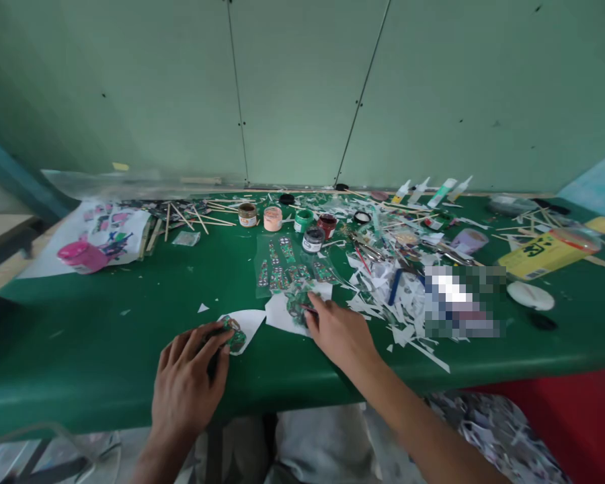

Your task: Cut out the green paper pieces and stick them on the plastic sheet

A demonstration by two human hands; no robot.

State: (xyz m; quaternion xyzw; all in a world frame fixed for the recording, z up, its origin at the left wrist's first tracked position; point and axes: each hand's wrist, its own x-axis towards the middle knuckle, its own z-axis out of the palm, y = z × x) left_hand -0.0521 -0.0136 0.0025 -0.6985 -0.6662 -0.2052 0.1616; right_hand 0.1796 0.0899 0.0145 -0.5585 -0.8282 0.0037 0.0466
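My left hand (189, 376) lies on the green table with its fingers stretched out. Its fingertips rest on a white paper piece (252, 325) bearing a green and brown painted patch (236, 336). My right hand (340, 331) is closed in a pinch around a thin reddish stick (308, 308), whose kind is hard to tell. Beneath those fingers is a second white paper piece (278, 317) with a green painted patch (296, 304), partly covered by the hand. Just beyond lies a clear sheet (265, 250) carrying several small patterned pieces (286, 249).
Open paint jars (303, 220) stand behind the sheet. Paper scraps (383, 296) heap up at the right, near a yellow container (544, 254) and a white oval object (530, 296). Pink jar (82, 257) and wooden sticks (194, 218) lie left. A green wall (292, 94) closes the back.
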